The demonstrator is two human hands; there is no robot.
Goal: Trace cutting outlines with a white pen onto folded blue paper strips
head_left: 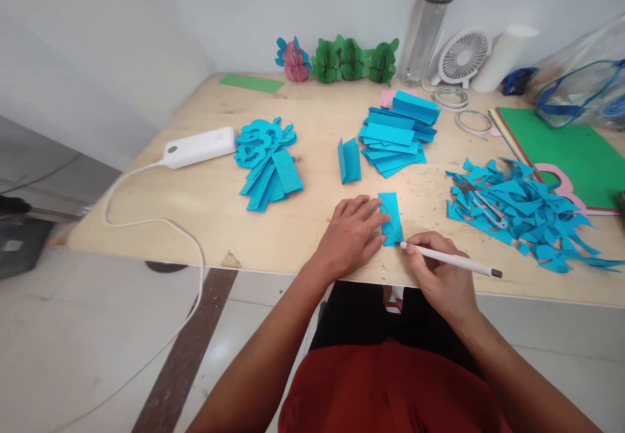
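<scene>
Under the left hand, blue paper lies lengthwise toward the wall.

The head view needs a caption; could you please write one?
Left hand on a blue paper slip, right hand holding a white pen near its corner.

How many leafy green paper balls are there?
3: the left green paper ball beside the pink one, the middle one, and the right one nearest the clear bottle.
</scene>
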